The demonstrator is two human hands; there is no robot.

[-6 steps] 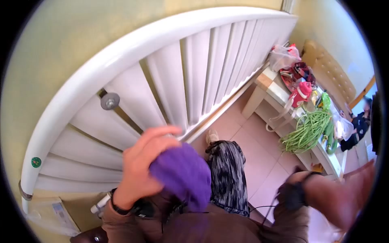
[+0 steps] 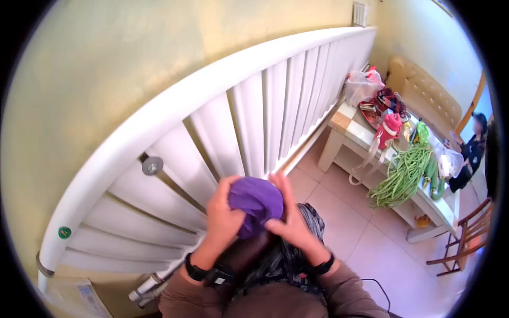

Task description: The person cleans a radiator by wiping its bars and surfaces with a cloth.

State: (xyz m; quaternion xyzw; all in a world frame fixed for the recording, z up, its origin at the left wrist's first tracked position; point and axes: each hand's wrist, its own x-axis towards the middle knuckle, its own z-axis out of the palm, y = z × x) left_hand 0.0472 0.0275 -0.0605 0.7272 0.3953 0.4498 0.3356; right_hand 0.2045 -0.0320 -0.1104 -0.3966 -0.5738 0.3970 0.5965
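Observation:
A bunched purple cloth (image 2: 255, 200) is held up in front of my body, close to the white radiator. My left hand (image 2: 220, 212) grips its left side, with the thumb pressed on the front. On the other side, my right hand (image 2: 292, 216) holds the cloth's right edge, thumb at the lower front and fingers behind. The cloth's folds gather into a rounded bundle between both palms, and its far side is hidden. Dark bands circle both wrists.
The white radiator (image 2: 244, 114) runs along the wall. At right, a low table (image 2: 339, 139) bears green long beans (image 2: 405, 175), a pink bottle (image 2: 389, 130) and plastic bags. A wooden chair (image 2: 469, 236) and a person in dark clothes (image 2: 469, 159) are at far right.
My right hand has come in from the far right and taken hold of the purple cloth. The cloth and my left hand have moved up and right in view.

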